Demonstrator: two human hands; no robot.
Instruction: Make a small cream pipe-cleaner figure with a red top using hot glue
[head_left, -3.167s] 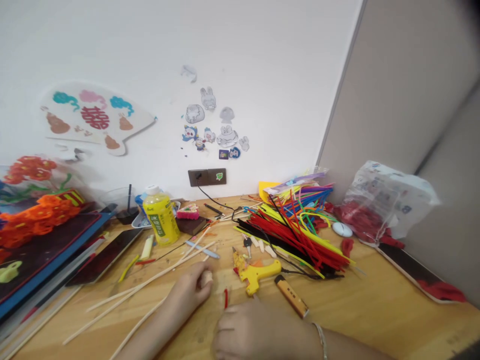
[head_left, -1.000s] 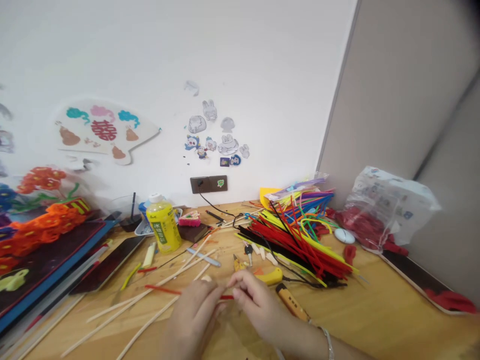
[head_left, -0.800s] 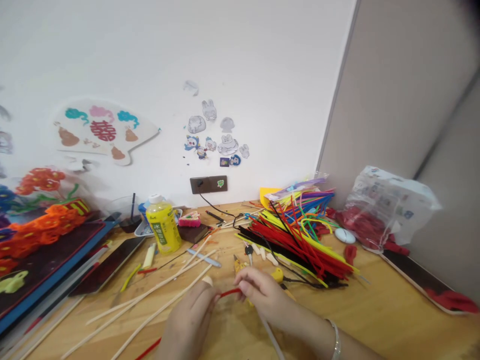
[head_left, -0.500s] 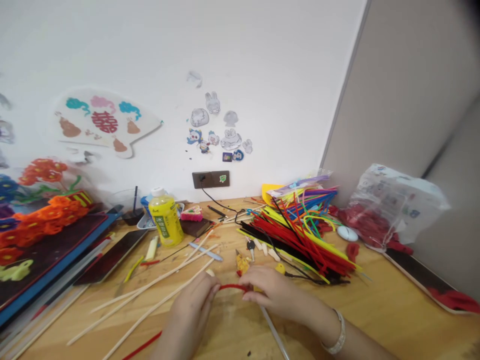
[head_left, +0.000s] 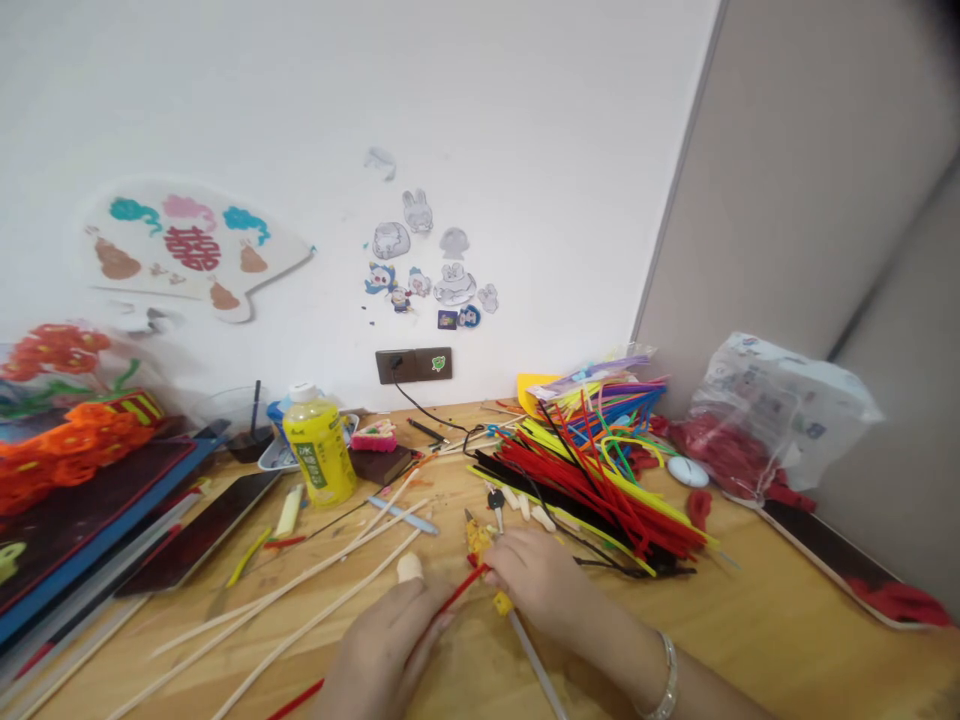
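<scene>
Both of my hands pinch a red pipe cleaner (head_left: pixel 459 591) low in the middle of the wooden table (head_left: pixel 750 640). My left hand (head_left: pixel 390 640) is closed on its lower part, with a bandaged finger sticking up. My right hand (head_left: pixel 536 585) grips its upper end, fingers closed. The pipe cleaner's tail (head_left: pixel 296 698) trails off to the lower left. A yellow glue gun (head_left: pixel 484 560) lies partly hidden under my right hand.
A heap of coloured pipe cleaners (head_left: pixel 600 470) lies right of centre. Long wooden sticks (head_left: pixel 300 590) lie scattered on the left. A yellow bottle (head_left: pixel 319 450), a tablet (head_left: pixel 202 525), orange pipe-cleaner flowers (head_left: pixel 67 440) and a plastic bag (head_left: pixel 772 410) stand around.
The pipe cleaner was bent in an arc between my hands half a second ago; now it runs straighter, slanting up to the right. My right hand has moved slightly down and left.
</scene>
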